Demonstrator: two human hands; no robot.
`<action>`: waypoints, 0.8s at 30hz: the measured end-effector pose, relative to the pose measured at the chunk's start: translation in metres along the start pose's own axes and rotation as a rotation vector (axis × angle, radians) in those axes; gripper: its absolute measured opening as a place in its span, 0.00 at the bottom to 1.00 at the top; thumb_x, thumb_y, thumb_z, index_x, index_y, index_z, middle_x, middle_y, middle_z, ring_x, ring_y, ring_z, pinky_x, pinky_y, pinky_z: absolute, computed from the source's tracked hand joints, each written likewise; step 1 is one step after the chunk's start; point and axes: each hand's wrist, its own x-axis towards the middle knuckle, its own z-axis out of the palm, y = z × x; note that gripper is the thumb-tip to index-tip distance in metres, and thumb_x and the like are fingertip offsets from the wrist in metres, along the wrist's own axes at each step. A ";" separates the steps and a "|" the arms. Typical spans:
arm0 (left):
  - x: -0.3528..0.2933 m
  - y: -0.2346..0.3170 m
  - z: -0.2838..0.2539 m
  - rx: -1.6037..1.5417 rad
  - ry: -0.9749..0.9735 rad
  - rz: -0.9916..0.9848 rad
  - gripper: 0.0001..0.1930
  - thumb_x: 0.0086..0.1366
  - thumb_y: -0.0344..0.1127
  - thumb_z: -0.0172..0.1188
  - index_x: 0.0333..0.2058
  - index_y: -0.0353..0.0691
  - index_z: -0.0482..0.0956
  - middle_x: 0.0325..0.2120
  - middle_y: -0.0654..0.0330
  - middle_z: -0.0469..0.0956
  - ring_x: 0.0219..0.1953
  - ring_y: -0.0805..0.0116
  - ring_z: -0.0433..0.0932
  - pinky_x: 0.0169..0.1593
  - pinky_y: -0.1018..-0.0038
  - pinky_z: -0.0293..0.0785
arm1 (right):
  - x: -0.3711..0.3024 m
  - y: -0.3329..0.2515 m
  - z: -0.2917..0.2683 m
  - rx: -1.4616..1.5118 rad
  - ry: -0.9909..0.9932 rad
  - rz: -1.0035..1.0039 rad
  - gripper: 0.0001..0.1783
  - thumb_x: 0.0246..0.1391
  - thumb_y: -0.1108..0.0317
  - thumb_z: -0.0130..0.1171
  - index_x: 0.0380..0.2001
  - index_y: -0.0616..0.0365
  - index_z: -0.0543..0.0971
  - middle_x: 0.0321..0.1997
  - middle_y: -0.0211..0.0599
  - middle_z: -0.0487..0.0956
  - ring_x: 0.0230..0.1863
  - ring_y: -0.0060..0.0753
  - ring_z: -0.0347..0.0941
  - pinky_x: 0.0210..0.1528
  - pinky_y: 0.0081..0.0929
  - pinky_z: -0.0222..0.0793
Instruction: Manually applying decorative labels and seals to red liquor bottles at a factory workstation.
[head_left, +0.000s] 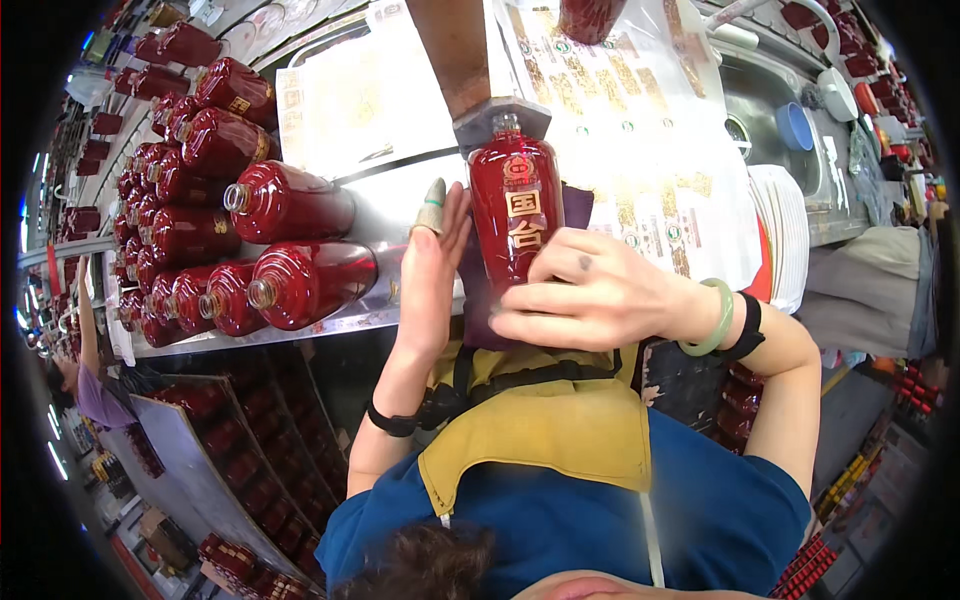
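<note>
Gripping red glazed bottle [516,205] at its base, right hand [590,300] | left hand [432,265] open-palmed alongside, thimbled finger | likely heavy, slick, breakable; hold mid-body

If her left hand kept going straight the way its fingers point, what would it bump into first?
Probably the grey metal clamp atop the red bottle; the left hand points up-right beside it, though depth is unclear.

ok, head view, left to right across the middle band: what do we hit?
Stack of red bottles lying on their sides → left hand, open, with a finger cot on one fingertip → upright red bottle → right hand wrapped around its lower part → green bangle → stack of white plates.
</note>
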 end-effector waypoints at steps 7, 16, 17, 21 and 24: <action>0.003 0.005 0.008 -0.049 0.052 -0.090 0.51 0.73 0.74 0.25 0.74 0.28 0.46 0.74 0.39 0.51 0.76 0.49 0.51 0.77 0.58 0.44 | 0.029 0.079 -0.009 -0.350 0.238 0.218 0.10 0.49 0.68 0.63 0.37 0.51 0.82 0.34 0.25 0.80 0.39 0.30 0.77 0.41 0.32 0.73; 0.009 0.004 0.012 -0.039 0.064 -0.132 0.49 0.74 0.72 0.27 0.73 0.31 0.50 0.70 0.43 0.60 0.72 0.52 0.61 0.74 0.60 0.53 | -0.015 -0.007 0.005 0.003 0.114 0.029 0.08 0.54 0.68 0.67 0.38 0.53 0.83 0.40 0.29 0.81 0.34 0.25 0.75 0.35 0.24 0.72; 0.010 0.005 0.016 -0.048 0.050 -0.144 0.47 0.75 0.71 0.28 0.73 0.32 0.51 0.69 0.44 0.62 0.70 0.54 0.64 0.73 0.61 0.57 | -0.012 -0.005 0.010 0.039 0.210 0.301 0.15 0.52 0.74 0.68 0.44 0.58 0.81 0.39 0.33 0.81 0.33 0.27 0.76 0.35 0.27 0.74; 0.006 0.008 0.033 0.067 0.044 -0.025 0.28 0.78 0.43 0.53 0.69 0.32 0.61 0.60 0.55 0.73 0.59 0.69 0.74 0.62 0.70 0.71 | 0.003 0.010 0.019 0.459 0.804 0.964 0.16 0.61 0.76 0.63 0.52 0.62 0.76 0.39 0.39 0.82 0.32 0.25 0.77 0.36 0.24 0.73; 0.006 0.002 0.033 0.067 0.070 -0.033 0.28 0.74 0.31 0.60 0.67 0.30 0.61 0.57 0.55 0.75 0.56 0.70 0.76 0.60 0.70 0.73 | 0.000 0.007 0.032 0.320 0.631 1.006 0.16 0.60 0.75 0.63 0.51 0.63 0.76 0.45 0.44 0.81 0.41 0.38 0.79 0.43 0.32 0.74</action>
